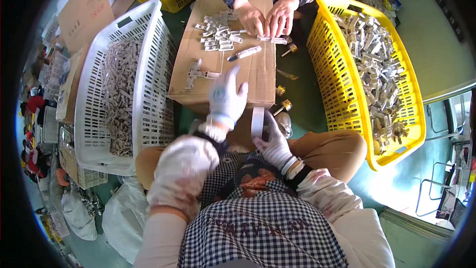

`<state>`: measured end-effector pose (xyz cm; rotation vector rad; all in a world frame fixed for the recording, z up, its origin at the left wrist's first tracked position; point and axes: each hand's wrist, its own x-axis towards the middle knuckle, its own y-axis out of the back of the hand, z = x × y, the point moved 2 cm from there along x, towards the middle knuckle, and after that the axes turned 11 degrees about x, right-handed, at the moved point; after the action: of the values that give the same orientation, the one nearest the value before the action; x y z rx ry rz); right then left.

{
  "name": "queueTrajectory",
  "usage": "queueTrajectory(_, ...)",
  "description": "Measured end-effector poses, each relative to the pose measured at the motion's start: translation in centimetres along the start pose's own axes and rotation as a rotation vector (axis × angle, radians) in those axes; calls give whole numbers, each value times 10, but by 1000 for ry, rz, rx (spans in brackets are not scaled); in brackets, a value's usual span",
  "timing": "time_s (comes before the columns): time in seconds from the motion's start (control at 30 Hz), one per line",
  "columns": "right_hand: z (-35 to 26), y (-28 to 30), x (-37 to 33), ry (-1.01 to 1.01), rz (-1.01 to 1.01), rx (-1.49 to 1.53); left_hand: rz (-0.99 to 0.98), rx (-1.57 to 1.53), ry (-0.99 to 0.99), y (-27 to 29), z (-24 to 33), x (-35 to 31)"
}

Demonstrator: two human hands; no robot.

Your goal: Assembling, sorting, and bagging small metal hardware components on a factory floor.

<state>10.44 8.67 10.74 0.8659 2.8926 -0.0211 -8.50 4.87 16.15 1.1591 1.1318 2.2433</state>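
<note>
My left hand [228, 97], in a white glove, reaches over the near part of a cardboard box [248, 82]. Its fingers are stretched out and the thumb stands apart, with nothing visible in them. Just beyond the fingertips lie a few silvery, elongated hardware pieces [201, 74], placed crosswise. My right hand [275, 144], gloved in grey and white, is at the box's near edge above my lap. It grips a pale, flat, strip-like piece [257, 122] held upright between thumb and fingers; its exact kind cannot be made out.
Across the box a co-worker's hands [265, 20] handle small white pieces [271, 39]. A pile of similar pieces [218, 33] and a marker pen [244, 53] lie there. A white basket [163, 104] stands left, a yellow basket [342, 97] right, both holding many metal parts.
</note>
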Motion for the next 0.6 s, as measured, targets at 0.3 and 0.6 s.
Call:
queueTrajectory(0.3, -1, 1, -16, -96, 81, 277, -538, 355, 99, -92, -43, 109)
queueTrajectory(0.6, -11, 4, -7, -103, -13, -157, -771, 336, 266, -49, -79, 117)
